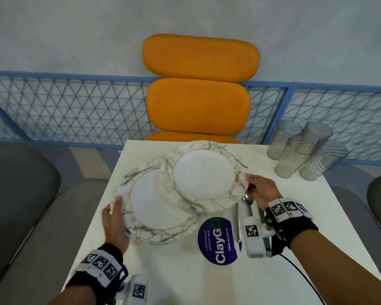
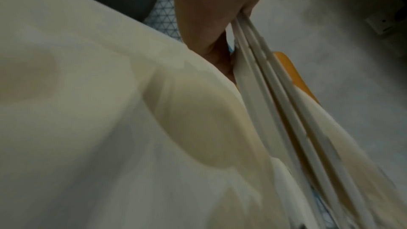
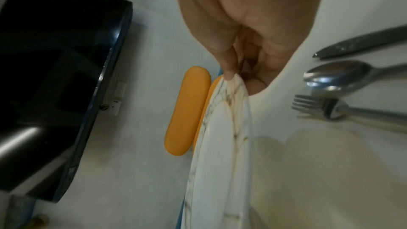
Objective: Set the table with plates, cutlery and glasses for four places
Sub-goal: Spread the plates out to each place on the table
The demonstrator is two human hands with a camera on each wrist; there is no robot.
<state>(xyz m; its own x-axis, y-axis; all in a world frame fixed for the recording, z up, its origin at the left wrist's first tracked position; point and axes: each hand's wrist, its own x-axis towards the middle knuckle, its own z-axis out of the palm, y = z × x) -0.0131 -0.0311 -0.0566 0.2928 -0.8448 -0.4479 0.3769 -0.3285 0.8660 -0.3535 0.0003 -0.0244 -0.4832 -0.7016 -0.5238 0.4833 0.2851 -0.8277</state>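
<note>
A stack of marbled white plates (image 1: 156, 208) sits left of centre on the white table (image 1: 185, 280). My left hand (image 1: 114, 219) grips its left rim; the left wrist view shows the fingers on the stacked plate edges (image 2: 264, 69). My right hand (image 1: 260, 190) pinches the right rim of one marbled plate (image 1: 204, 173), lifted and shifted toward the far side over the stack; the plate (image 3: 222, 137) shows edge-on under that hand (image 3: 240, 74). A spoon (image 1: 248, 200), knife and fork (image 3: 326, 109) lie by the right hand. Several ribbed glasses (image 1: 304, 148) stand at the far right corner.
An orange padded chair (image 1: 198, 91) stands at the table's far side before a blue mesh railing (image 1: 70, 106). Grey seats flank the table left (image 1: 15, 186) and right. A round blue sticker (image 1: 218, 241) lies on the tabletop near the cutlery.
</note>
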